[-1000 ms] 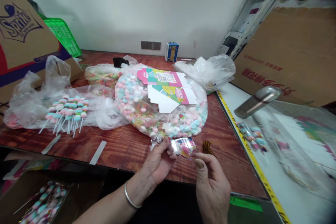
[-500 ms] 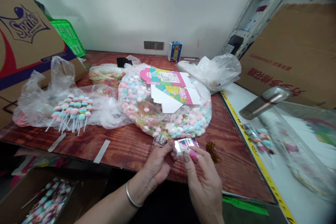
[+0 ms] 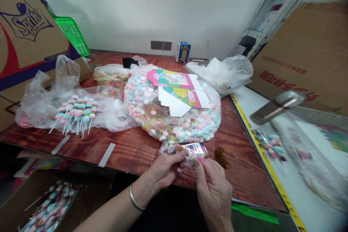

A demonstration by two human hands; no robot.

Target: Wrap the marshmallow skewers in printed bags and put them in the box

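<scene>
Both of my hands are together at the table's front edge, around a small clear plastic bag with colourful print (image 3: 196,148). My left hand (image 3: 167,168) pinches its left side between thumb and fingers. My right hand (image 3: 213,185) is closed at its right side, thumb pressed against the fingers. A bit of pink (image 3: 201,160) shows at the right fingertips; whether it is a sweet or part of the bag I cannot tell. Just right of the hands lies a bunch of gold twist ties (image 3: 222,158). Behind them rests a big clear bag of pastel marshmallows (image 3: 141,94).
A flat printed carton (image 3: 179,90) lies on the marshmallow bag. At left, marshmallow skewers (image 3: 78,108) rest on crumpled plastic. A box of wrapped skewers (image 3: 51,206) sits below left. A steel flask (image 3: 277,107) and wrapped sweets (image 3: 272,145) lie on the white surface at right.
My right fingers have closed further over the pink piece, so less of it shows. More of the printed bag is visible between the hands. The whole view has shifted slightly.
</scene>
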